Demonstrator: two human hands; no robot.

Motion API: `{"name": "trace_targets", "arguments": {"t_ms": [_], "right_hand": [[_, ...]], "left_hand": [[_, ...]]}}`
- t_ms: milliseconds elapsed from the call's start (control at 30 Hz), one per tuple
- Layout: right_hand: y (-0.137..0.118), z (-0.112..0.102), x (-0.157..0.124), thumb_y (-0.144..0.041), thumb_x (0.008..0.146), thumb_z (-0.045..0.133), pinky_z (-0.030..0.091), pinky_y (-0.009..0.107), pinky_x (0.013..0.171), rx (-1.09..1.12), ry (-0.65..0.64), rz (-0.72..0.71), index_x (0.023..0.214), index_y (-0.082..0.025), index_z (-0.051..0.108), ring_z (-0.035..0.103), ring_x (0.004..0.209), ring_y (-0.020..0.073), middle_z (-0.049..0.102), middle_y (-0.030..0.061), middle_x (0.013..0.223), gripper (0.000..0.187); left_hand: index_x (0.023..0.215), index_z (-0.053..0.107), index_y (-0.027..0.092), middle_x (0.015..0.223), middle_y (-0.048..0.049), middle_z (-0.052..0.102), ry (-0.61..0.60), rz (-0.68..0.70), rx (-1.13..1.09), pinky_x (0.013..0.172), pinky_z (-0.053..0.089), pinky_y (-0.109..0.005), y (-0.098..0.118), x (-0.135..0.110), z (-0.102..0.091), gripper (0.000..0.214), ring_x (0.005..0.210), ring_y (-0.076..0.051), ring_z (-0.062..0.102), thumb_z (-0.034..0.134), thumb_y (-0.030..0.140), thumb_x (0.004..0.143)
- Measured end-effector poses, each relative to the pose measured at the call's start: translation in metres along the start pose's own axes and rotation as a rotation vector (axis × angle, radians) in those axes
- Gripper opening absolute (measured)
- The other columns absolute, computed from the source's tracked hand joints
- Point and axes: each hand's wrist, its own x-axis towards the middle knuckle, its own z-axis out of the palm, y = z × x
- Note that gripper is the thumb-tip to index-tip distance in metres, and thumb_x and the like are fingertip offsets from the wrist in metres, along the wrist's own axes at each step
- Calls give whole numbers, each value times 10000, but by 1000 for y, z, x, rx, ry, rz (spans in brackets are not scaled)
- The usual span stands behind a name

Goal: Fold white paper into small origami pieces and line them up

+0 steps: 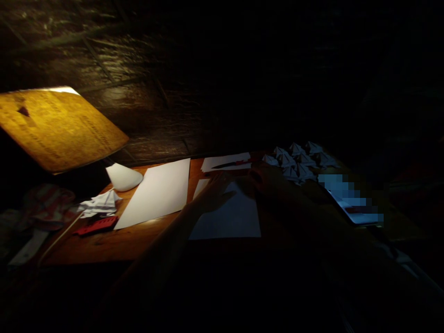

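Note:
A white sheet of paper [229, 219] lies on the wooden table in front of me, mostly in shadow. My left hand [218, 185] rests on its upper left part, fingers stretched out and thumb apart. At the sheet's far right corner is my right hand [265, 178], dark, with its fingers curled closed on the paper's edge; the fingertips are hard to see. Just beyond the hands, a knife [231, 163] with a red handle lies on a stack of white paper [208, 165].
Several folded paper shapes [298, 159] stand at the back right, near a lit phone-like screen [347, 199]. Left are another sheet [159, 192], a white cup-like object [124, 177], crumpled paper [100, 203], a red object [95, 226] and a yellow-lit lampshade-like panel [62, 127].

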Motion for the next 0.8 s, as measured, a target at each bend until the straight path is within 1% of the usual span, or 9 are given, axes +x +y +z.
{"name": "trace_targets", "arguments": {"t_ms": [133,233,333,433,500,633,800], "right_hand": [[10,3,3,-221,997,500,406,385,1071,-72,76,24,1271,-154,665,571,1269,286,686,153,1340,327],[17,5,5,-210,999,478,372,427,1124,-123,134,41,1372,-153,622,523,1337,309,648,162,1420,404],[20,8,7,-185,998,466,321,437,1183,-151,125,20,1446,-148,576,471,1409,300,593,142,1517,464],[19,11,8,-182,1009,448,256,456,1234,-177,98,-18,1480,-140,547,435,1454,285,570,124,1558,483],[17,12,9,-183,1013,439,235,470,1245,-179,91,-31,1461,-141,565,436,1456,281,573,119,1559,468],[13,12,15,-192,1013,435,259,482,1220,-197,87,-14,1377,-139,626,500,1387,287,643,140,1466,414],[14,12,43,-201,1019,415,342,472,1130,-261,54,15,1277,-133,668,564,1273,308,693,176,1337,369]], "left_hand": [[1419,537,257,1425,-114,532,-7,10,-9,1180,435,-545,-2,0,3,460,1377,-305,494,641,379,988],[1409,557,276,1418,-106,538,0,0,-20,1167,439,-553,-1,1,4,446,1376,-307,499,653,360,982],[1384,580,273,1407,-101,546,10,-7,-37,1168,438,-547,-1,2,5,408,1368,-300,508,642,334,986],[1383,584,274,1408,-97,548,14,-13,-43,1179,428,-540,-1,2,6,403,1375,-295,501,642,329,988],[1388,583,265,1414,-99,545,13,-14,-45,1188,421,-530,-1,2,7,401,1384,-292,492,634,328,995],[1393,587,260,1399,-96,556,21,-31,-37,1188,415,-527,-3,3,9,407,1372,-293,498,637,325,994],[1387,603,276,1392,-81,563,23,-47,2,1196,399,-531,-3,3,11,399,1365,-303,499,636,347,996]]}}
